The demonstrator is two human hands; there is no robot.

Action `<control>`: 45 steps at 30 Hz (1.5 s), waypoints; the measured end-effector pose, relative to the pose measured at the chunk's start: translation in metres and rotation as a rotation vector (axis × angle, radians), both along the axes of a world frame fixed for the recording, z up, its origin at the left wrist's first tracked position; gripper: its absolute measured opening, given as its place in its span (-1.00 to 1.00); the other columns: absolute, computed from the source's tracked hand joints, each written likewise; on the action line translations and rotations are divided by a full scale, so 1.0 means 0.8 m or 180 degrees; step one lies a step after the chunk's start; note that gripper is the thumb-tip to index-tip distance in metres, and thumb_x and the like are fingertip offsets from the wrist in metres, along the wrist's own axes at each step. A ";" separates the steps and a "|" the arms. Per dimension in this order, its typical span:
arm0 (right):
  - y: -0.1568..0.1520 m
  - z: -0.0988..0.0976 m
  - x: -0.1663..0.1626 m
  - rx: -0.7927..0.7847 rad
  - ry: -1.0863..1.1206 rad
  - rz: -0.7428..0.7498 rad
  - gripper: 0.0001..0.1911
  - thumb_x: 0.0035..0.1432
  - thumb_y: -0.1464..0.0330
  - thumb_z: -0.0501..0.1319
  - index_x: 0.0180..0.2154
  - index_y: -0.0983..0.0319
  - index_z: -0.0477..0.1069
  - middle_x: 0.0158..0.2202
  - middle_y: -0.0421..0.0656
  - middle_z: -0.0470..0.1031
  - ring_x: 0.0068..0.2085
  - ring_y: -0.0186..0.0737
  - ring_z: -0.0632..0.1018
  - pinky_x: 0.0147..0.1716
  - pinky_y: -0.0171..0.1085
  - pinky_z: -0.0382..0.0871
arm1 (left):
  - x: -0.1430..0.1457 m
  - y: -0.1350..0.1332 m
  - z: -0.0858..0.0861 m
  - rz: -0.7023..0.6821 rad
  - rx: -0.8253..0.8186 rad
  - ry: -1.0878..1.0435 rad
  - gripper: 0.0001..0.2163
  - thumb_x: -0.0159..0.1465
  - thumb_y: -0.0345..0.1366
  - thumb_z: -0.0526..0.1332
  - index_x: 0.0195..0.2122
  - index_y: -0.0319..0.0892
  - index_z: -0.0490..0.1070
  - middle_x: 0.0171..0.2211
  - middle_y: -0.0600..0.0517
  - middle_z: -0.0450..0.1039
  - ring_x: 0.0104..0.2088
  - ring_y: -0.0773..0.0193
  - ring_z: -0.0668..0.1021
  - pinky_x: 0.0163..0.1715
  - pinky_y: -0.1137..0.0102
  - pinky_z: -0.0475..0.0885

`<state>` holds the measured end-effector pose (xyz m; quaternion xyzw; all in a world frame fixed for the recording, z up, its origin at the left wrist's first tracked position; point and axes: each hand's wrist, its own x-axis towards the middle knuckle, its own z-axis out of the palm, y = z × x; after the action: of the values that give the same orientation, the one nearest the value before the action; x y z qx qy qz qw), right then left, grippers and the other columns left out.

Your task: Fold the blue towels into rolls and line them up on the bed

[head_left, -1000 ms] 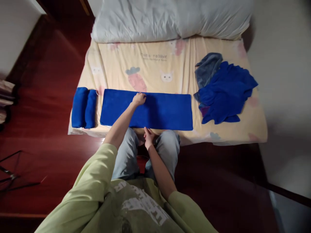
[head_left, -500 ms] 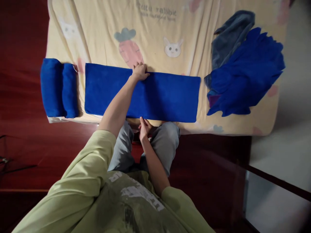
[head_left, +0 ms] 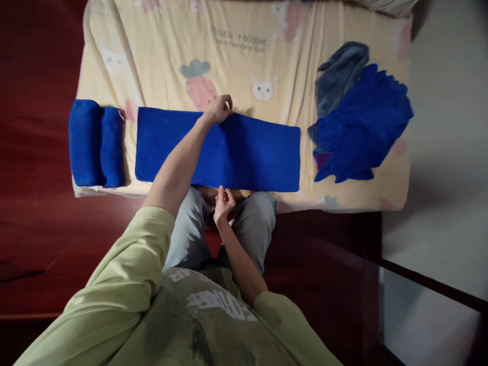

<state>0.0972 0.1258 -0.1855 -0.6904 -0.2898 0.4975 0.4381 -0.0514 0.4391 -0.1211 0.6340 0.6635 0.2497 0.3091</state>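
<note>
A long blue towel (head_left: 251, 155), folded into a strip, lies across the near edge of a yellow cartoon-print bed sheet (head_left: 160, 66). My left hand (head_left: 218, 109) pinches the towel's far edge near its middle and lifts it slightly. At the near edge, over the side of the bed, my right hand (head_left: 222, 199) pinches the same towel. Two folded blue towels (head_left: 95, 143) sit side by side left of the strip.
A loose heap of blue cloths (head_left: 358, 127) with a grey-blue one (head_left: 339, 71) lies at the bed's right. Dark red wooden floor (head_left: 34, 213) surrounds the bed on the left and near side. My knees in grey trousers (head_left: 259, 223) press against the bed's edge.
My left hand has closed on the towel's far edge and raised it a little. My right hand has come up to the near edge. The camera view has tilted down and shifted.
</note>
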 end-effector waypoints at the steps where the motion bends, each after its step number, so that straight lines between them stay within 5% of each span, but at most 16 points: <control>1: 0.002 0.006 0.001 0.0015 -0.0062 0.0005 -0.45 0.30 -0.14 0.21 -0.31 0.24 0.48 -0.54 -0.24 0.39 -0.47 -0.29 0.46 -0.42 -0.31 0.39 | 0.000 -0.001 0.010 0.0045 0.0035 -0.0033 -0.77 0.17 -0.37 0.29 -0.13 -0.20 0.56 -0.22 -0.11 0.65 -0.08 0.03 0.63 0.15 0.16 0.42; 7: 0.017 0.051 0.029 0.0126 -0.0745 0.0107 -0.59 0.41 0.05 0.14 -0.20 0.25 0.52 -0.36 -0.10 0.49 -0.31 -0.20 0.52 -0.30 -0.28 0.49 | -0.002 -0.008 0.087 0.0370 0.0346 -0.0342 -0.87 0.16 -0.36 0.29 -0.24 -0.15 0.52 -0.29 -0.06 0.62 -0.13 0.08 0.62 -0.01 0.24 0.47; 13: 0.050 0.129 0.089 0.1110 -0.0777 -0.0050 -0.53 0.40 -0.05 0.04 -0.10 0.20 0.43 -0.41 -0.16 0.38 -0.40 -0.22 0.49 -0.39 -0.27 0.44 | -0.025 -0.038 0.207 0.0691 0.1033 -0.0686 -0.89 0.15 -0.31 0.34 -0.31 -0.12 0.45 -0.42 0.02 0.56 -0.25 0.17 0.60 -0.19 0.35 0.47; 18: 0.107 0.233 0.152 0.2011 -0.0225 -0.0130 -0.43 0.24 -0.20 0.19 -0.16 0.18 0.41 -0.59 -0.37 0.19 -0.57 -0.34 0.34 -0.52 -0.33 0.29 | -0.056 -0.101 0.312 0.0756 0.1564 -0.1041 -0.78 0.16 -0.19 0.43 -0.32 -0.14 0.42 -0.44 0.03 0.52 -0.29 0.22 0.59 -0.27 0.39 0.46; 28: 0.194 0.468 0.214 0.3370 -0.0410 0.0760 -0.45 0.21 -0.19 0.35 -0.22 0.17 0.51 -0.54 -0.31 0.37 -0.50 -0.36 0.50 -0.56 -0.40 0.34 | -0.102 -0.220 0.483 0.0820 0.2351 -0.1125 -0.71 0.24 -0.11 0.49 -0.25 -0.19 0.49 -0.44 0.10 0.51 -0.42 0.41 0.42 -0.28 0.42 0.46; 34: 0.205 0.531 0.220 0.3939 -0.0579 0.0971 -0.44 0.22 -0.18 0.34 -0.15 0.19 0.54 -0.35 -0.20 0.53 -0.30 -0.26 0.65 -0.42 -0.38 0.53 | -0.103 -0.252 0.538 0.1031 0.2482 -0.1009 -0.77 0.26 -0.20 0.48 -0.25 -0.23 0.52 -0.47 0.11 0.46 -0.49 0.44 0.35 -0.27 0.40 0.47; 40: 0.194 0.545 0.225 0.4086 -0.0675 0.0970 -0.43 0.23 -0.18 0.33 -0.12 0.19 0.54 -0.28 -0.15 0.60 -0.22 -0.22 0.68 -0.32 -0.33 0.63 | -0.079 -0.284 0.562 0.0955 0.1787 -0.1841 -0.94 0.31 -0.43 0.38 -0.28 -0.24 0.52 -0.54 0.12 0.36 -0.47 0.39 0.38 -0.28 0.38 0.49; 45: 0.176 0.552 0.231 0.3921 -0.0437 0.0927 -0.47 0.20 -0.13 0.39 -0.16 0.21 0.55 -0.33 -0.17 0.59 -0.30 -0.29 0.65 -0.36 -0.36 0.61 | -0.073 -0.302 0.562 0.0824 0.1603 -0.1919 -0.91 0.26 -0.53 0.36 -0.24 -0.25 0.54 -0.49 0.09 0.42 -0.43 0.41 0.42 -0.16 0.34 0.52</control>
<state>0.2817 0.2664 0.2562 -0.2957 -0.6411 0.2487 0.6631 -0.1095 0.1975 0.3286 0.4995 0.5357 0.6156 0.2908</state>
